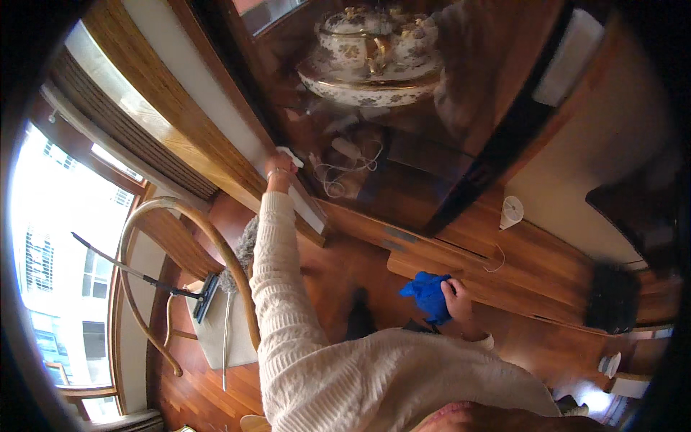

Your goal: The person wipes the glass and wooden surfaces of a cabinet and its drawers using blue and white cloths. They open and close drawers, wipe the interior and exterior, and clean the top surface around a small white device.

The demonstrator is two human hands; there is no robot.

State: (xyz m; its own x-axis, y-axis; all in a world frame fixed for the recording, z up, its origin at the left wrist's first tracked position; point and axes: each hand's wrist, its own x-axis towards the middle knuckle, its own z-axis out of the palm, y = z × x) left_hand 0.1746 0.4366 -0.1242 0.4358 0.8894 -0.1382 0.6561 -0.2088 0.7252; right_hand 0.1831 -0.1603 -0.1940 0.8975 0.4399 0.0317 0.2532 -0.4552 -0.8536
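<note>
My left hand (279,166) reaches up to the dark-framed edge of a wooden display cabinet (259,116). It presses a white cloth or tissue (292,155), mostly hidden under the fingers, against that edge. Lower down, close to my body, my right hand (459,305) grips a bunched blue cloth (429,296). Behind what looks like glass, a white porcelain tureen with gold trim (348,46) rests on a matching porcelain base (372,89). Below it lies a white cable (345,170) with an adapter.
At left, a bentwood chair (162,202) with a pale seat (216,345) holds a squeegee (204,298) and a grey fluffy duster (245,243). A bright window (65,259) lies beyond. Wooden drawers (432,270) run along the right, near a white cone-shaped object (510,210).
</note>
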